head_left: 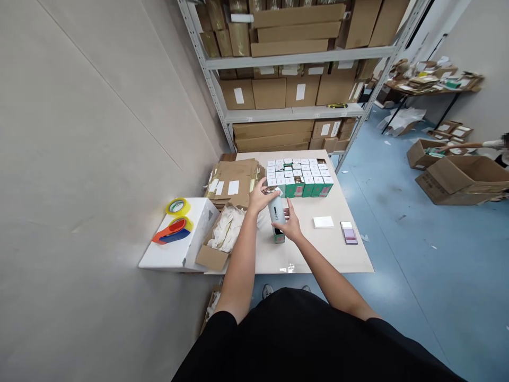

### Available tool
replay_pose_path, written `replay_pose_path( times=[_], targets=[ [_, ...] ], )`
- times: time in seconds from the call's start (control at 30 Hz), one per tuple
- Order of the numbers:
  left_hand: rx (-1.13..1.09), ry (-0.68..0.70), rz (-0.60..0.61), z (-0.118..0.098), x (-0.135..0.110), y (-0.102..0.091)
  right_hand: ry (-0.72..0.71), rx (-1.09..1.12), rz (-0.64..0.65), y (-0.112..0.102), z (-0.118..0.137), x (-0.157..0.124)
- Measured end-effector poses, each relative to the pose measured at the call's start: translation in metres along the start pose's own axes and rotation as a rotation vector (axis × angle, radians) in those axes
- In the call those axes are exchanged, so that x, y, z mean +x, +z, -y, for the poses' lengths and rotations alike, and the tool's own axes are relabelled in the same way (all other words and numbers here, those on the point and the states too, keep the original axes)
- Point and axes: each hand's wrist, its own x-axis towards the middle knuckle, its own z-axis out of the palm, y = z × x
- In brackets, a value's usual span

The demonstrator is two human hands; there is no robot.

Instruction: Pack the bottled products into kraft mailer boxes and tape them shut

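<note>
A pale grey-blue bottle (275, 208) with dark lettering and a shiny top is held slightly tilted above the table. My left hand (260, 198) is closed around its upper end. Near its base, my right hand (291, 225) grips it with the thumb across the front and the fingers behind. Directly under the bottle stands a small green box (279, 239), its top dark and partly hidden by the bottle and my right hand. Behind my hands, several white-topped green boxes (309, 185) stand packed in rows on the table (306, 249).
Left of my arms are flattened cardboard (238, 172), a carton of white packing material (226, 228) and a tape dispenser (173, 231). A white pad (323, 222) and small cards (349, 233) lie to the right. Shelving (294, 113) stands behind; another person's arm (469, 145) reaches over cartons.
</note>
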Motion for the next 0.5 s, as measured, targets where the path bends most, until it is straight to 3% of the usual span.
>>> replay_pose_path(
  times=[0.17,0.23,0.37,0.5],
  targets=[
    [0.022,-0.05,-0.048,0.036,-0.01,-0.007,0.0,0.176,0.167,-0.004,-0.057,-0.006],
    [0.029,-0.053,-0.076,0.054,-0.014,-0.012,0.108,0.165,0.123,-0.003,-0.083,-0.008],
    [0.032,-0.056,-0.106,0.088,-0.019,-0.016,0.357,-0.213,0.066,0.008,-0.123,-0.006],
    [0.043,-0.038,-0.137,0.112,-0.02,-0.013,0.436,-0.557,0.126,0.027,-0.141,0.004]
  ],
)
